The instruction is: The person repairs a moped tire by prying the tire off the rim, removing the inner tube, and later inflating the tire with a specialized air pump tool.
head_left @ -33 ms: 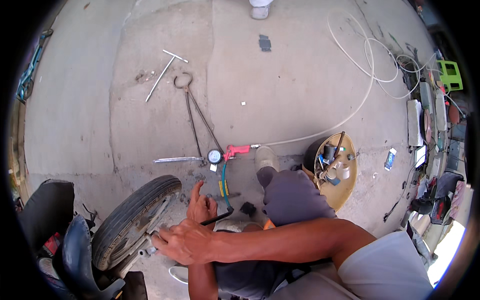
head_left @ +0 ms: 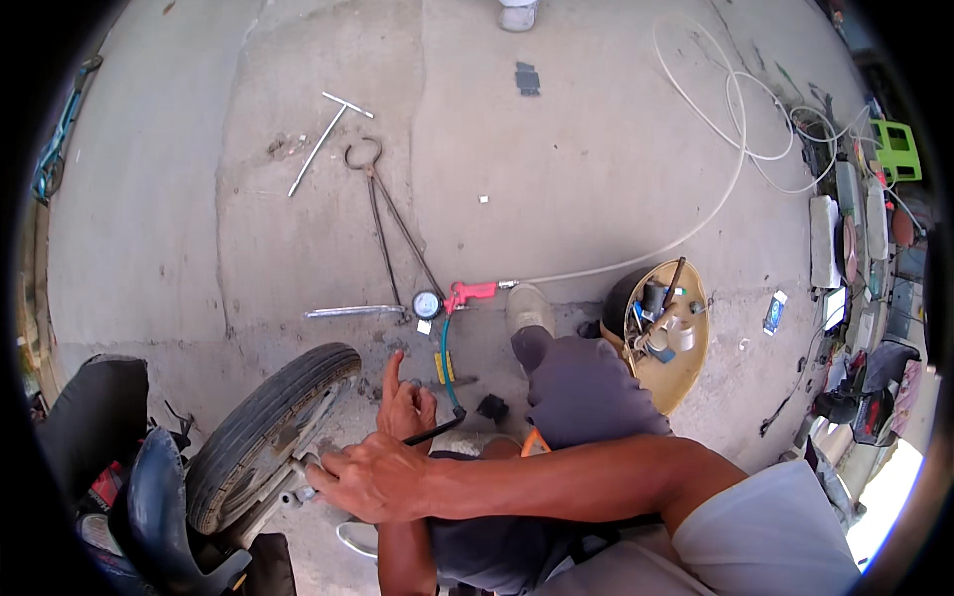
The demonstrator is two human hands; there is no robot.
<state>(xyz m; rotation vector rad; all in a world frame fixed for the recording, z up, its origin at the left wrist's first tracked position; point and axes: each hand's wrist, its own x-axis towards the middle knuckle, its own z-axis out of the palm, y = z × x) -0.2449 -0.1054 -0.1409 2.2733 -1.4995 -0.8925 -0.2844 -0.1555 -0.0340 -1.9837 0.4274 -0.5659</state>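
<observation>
My right hand [head_left: 373,479] crosses over my left forearm, its fingers bent beside the hub of a motorcycle wheel [head_left: 260,422]. What those fingers hold is hidden from view. Just beyond, my left hand [head_left: 403,409] has its index finger stretched out and the others loosely curled, with nothing seen in them. The black end of a teal air hose [head_left: 445,348] runs over the left wrist and out of sight beneath my right hand. That hose leads to a red inflator gun [head_left: 471,292] with a round pressure gauge [head_left: 426,304], lying on the ground.
Tongs with a curved jaw [head_left: 384,219], a T-handle wrench [head_left: 320,147] and a metal bar [head_left: 353,312] lie ahead. A tan tub [head_left: 691,363] of tools stands right of my knee. A pale hose [head_left: 636,262] loops toward clutter along the right edge. Someone's shoe [head_left: 517,17] shows at the top.
My left index finger is slightly straighter and points a little farther forward. The view has shifted a touch; the right hand stays by the hub.
</observation>
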